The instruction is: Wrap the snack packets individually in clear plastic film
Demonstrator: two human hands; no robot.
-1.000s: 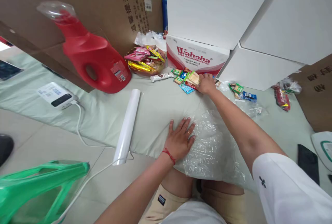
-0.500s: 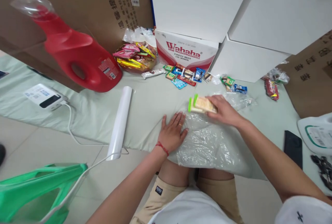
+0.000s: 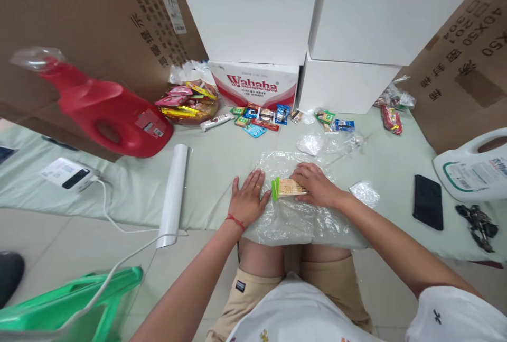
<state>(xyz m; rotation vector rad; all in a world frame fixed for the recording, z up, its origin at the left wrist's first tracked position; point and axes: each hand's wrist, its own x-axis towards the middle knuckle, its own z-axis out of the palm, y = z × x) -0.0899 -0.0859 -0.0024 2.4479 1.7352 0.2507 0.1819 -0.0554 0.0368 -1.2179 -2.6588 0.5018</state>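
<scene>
While the left hand (image 3: pixel 249 199) is lying flat, palm down, at the edge of the clear plastic film (image 3: pixel 289 225), probably steadying it, the right hand (image 3: pixel 315 184) is gripping green-ended cracker packets (image 3: pixel 290 187) over the film, likely holding them together; wrapped snacks (image 3: pixel 266 115) are sitting by the Wahaha carton (image 3: pixel 255 85).

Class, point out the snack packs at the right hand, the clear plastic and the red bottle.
Snack packs (image 3: pixel 289 187): head view, on the printed wrapper.
Clear plastic (image 3: pixel 285 224): head view, on its crinkled near part.
Red bottle (image 3: pixel 97 103): head view, on its body.
</scene>
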